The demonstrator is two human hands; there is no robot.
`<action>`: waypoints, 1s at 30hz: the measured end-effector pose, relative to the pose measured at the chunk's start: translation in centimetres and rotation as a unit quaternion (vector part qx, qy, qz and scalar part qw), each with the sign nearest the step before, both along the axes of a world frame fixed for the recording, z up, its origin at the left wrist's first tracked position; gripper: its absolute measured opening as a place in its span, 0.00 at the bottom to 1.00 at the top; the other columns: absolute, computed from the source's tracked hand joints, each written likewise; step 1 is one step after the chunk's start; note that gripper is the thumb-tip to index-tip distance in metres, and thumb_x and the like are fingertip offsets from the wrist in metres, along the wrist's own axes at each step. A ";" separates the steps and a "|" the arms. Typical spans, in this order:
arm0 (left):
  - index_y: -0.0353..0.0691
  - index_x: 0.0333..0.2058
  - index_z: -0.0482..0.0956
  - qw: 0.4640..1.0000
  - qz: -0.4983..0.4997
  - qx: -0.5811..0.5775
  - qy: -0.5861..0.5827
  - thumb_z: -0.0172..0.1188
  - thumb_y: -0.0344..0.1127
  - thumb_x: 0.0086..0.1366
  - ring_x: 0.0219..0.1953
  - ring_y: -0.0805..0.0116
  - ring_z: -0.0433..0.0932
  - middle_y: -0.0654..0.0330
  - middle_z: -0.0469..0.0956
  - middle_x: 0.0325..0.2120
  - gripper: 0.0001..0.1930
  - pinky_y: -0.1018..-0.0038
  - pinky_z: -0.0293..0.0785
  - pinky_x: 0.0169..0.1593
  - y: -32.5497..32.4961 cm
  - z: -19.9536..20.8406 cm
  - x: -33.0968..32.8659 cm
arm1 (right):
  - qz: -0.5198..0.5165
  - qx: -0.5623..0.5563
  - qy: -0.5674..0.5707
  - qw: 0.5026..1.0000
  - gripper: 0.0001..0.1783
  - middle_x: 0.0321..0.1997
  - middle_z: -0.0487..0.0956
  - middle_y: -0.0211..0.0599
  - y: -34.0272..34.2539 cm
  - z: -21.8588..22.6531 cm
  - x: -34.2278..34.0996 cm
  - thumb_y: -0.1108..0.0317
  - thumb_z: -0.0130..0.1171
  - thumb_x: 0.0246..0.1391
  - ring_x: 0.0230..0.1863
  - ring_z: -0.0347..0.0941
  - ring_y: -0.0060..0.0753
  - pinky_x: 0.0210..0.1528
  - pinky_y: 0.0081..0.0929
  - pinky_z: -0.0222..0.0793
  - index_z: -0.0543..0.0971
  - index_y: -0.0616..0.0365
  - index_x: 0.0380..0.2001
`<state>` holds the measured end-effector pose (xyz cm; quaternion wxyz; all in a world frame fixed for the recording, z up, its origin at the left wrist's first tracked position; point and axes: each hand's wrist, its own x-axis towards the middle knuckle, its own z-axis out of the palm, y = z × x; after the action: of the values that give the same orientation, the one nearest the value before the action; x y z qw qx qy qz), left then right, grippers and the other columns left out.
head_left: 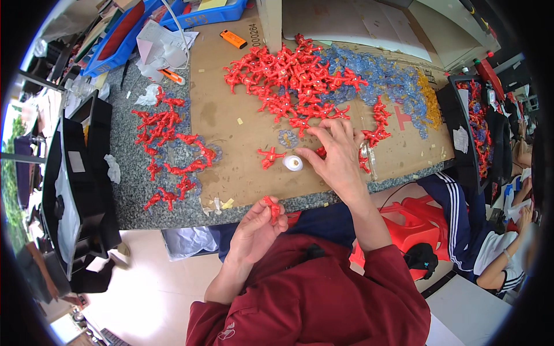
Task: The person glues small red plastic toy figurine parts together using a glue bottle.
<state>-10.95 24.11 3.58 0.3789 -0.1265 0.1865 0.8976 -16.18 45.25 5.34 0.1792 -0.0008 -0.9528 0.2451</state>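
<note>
Near the table's front edge, my left hand (257,230) pinches a small red plastic figure (272,211) between thumb and fingers. Farther right, my right hand (340,158) reaches over the cardboard, its thumb and index finger spread apart. Its index fingertip is close to the lower edge of a big heap of red figures (280,72). A red piece shows partly beneath this hand. Left of the thumb stands a small round white pot (293,163), with a lone red figure (269,157) beside it and a clear bluish piece (288,138) just behind.
Translucent blue pieces (369,75) and yellow ones (429,101) are piled at back right. More red figures (158,127) lie left on the granite top. An orange box (233,39), blue trays (205,16) and black bins (86,179) surround the cardboard. A person sits at right.
</note>
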 end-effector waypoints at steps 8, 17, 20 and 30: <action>0.39 0.43 0.70 1.000 0.006 0.000 0.008 0.50 0.32 0.63 0.35 0.67 0.72 0.58 0.72 0.35 0.10 0.73 0.67 0.40 -0.1 0.2 -0.3 | 0.136 0.025 -0.008 0.990 0.19 0.36 0.68 0.29 -0.5 0.5 -2.4 0.66 0.65 0.37 0.44 0.61 0.32 0.46 0.34 0.50 0.77 0.49 0.39; 0.41 0.44 0.70 1.000 -0.002 -0.019 0.007 0.53 0.34 0.62 0.34 0.68 0.70 0.59 0.71 0.35 0.12 0.74 0.66 0.41 -0.2 0.2 -0.2 | 0.191 0.017 -0.011 0.981 0.19 0.37 0.69 0.31 0.2 1.0 -3.5 0.70 0.63 0.40 0.43 0.63 0.32 0.45 0.32 0.55 0.76 0.51 0.40; 0.41 0.44 0.70 1.000 0.006 -0.020 0.003 0.53 0.33 0.62 0.34 0.68 0.70 0.59 0.71 0.35 0.12 0.74 0.67 0.40 -0.4 0.0 -0.2 | 0.143 -0.149 -0.007 0.979 0.16 0.40 0.71 0.35 0.9 3.0 -2.1 0.73 0.59 0.45 0.41 0.67 0.36 0.43 0.30 0.62 0.75 0.54 0.41; 0.39 0.45 0.69 0.995 -0.007 -0.028 0.098 0.51 0.31 0.63 0.36 0.69 0.73 0.59 0.74 0.36 0.11 0.74 0.68 0.41 0.9 -0.1 0.1 | 0.205 -0.399 -0.196 0.872 0.16 0.41 0.74 0.41 -0.9 1.3 7.7 0.77 0.46 0.54 0.34 0.72 0.25 0.33 0.21 0.69 0.72 0.63 0.46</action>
<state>-10.88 25.02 3.46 0.3612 -0.0472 0.2485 0.8975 -8.47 44.38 6.62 -0.0805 0.0750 -0.7685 0.6303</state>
